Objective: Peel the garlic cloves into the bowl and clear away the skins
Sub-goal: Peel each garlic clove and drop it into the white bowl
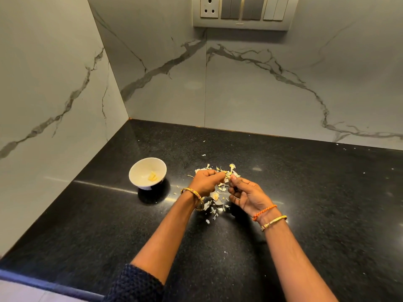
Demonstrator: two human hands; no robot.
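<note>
Both hands meet over the skin pile, working one small pale garlic clove point(227, 175) between them: left hand point(205, 180) has fingers curled, fingertips pinching the clove from the left; right hand point(247, 196) is palm-up, thumb and forefinger closed on the same clove from the right, other fingers loosely curled. Grip state: both clamped on the clove, held just above the black speckled stone tabletop point(305, 203). Small white round ceramic bowl point(147, 172) sits on the tabletop left of the hands, apart from them, with a few yellowish peeled pieces point(152, 177) in the bottom. Papery white garlic skins point(214, 205) lie scattered on the tabletop under and between the wrists, more just beyond the fingertips, and stray flecks further back toward the wall and off to the right. Left wrist carries a gold bangle point(193, 196); right wrist carries an orange braided thread point(263, 212) and a gold bangle nearer the forearm. Dark knitted sleeve point(135, 284) is pushed up the left arm at the bottom edge. White marble-look wall tiles with grey veins point(239, 83) form the corner behind; a switch and socket plate point(242, 12) is mounted high on the back wall.
</note>
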